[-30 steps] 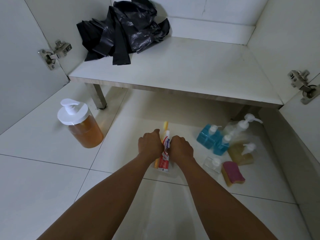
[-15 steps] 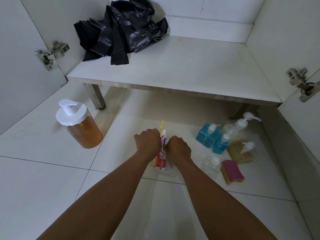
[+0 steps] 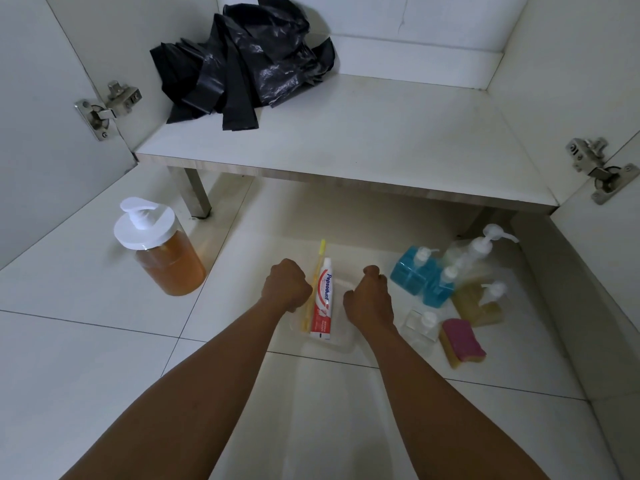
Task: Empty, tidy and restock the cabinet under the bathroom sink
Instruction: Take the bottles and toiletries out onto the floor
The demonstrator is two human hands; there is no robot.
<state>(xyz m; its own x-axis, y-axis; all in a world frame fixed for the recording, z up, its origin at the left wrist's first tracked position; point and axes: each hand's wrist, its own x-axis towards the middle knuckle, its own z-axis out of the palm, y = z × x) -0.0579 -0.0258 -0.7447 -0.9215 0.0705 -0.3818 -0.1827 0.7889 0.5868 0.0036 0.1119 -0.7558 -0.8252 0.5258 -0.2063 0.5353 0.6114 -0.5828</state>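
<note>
A red-and-white toothpaste tube (image 3: 322, 299) and a yellow toothbrush (image 3: 313, 289) lie side by side in a shallow clear plastic tray (image 3: 341, 342) on the white floor tiles, in front of the open cabinet. My left hand (image 3: 286, 288) is curled at the tray's left edge and my right hand (image 3: 370, 299) is curled at its right edge, each gripping the rim. The fingertips are hidden under the knuckles. On the cabinet shelf (image 3: 346, 147), a heap of black plastic bags (image 3: 242, 60) sits at the back left.
A big jar of amber liquid with a white pump lid (image 3: 159, 251) stands on the floor at left. At right are two blue pump bottles (image 3: 422, 275), clear and amber pump bottles (image 3: 479, 299), and a pink-and-yellow sponge (image 3: 462, 341). Both cabinet doors stand open, their hinges (image 3: 107, 109) showing.
My hands have moved apart from the toothpaste tube to the tray's two sides. The view has shifted slightly closer.
</note>
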